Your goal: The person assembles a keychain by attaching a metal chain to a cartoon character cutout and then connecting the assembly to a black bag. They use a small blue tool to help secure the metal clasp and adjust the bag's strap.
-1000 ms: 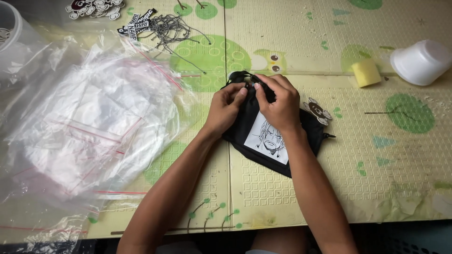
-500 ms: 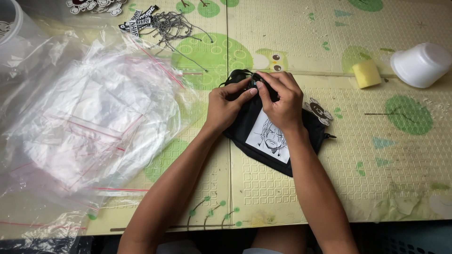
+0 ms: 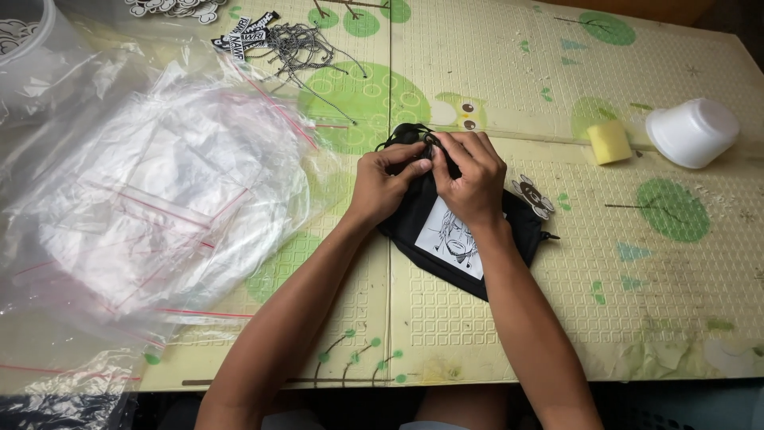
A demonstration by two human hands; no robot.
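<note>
A small black fabric pouch (image 3: 521, 227) with a white printed drawing on it lies on the yellow-green foam mat (image 3: 557, 318), near the middle. My left hand (image 3: 383, 185) and my right hand (image 3: 471, 177) meet at the pouch's top end, fingers pinched on its black drawstring cord (image 3: 406, 134). A small round charm (image 3: 533, 194) lies at the pouch's right edge, beside my right wrist.
A heap of clear zip bags with red seals (image 3: 151, 207) fills the left. Ball chains and black-and-white tags (image 3: 278, 40) lie at the top. A yellow sponge (image 3: 609, 142) and an overturned white cup (image 3: 691, 131) sit at right. A clear tub (image 3: 24, 48) stands top left.
Both hands stayed at the pouch's top end with only small finger movements on the cord. The view shifted slightly.
</note>
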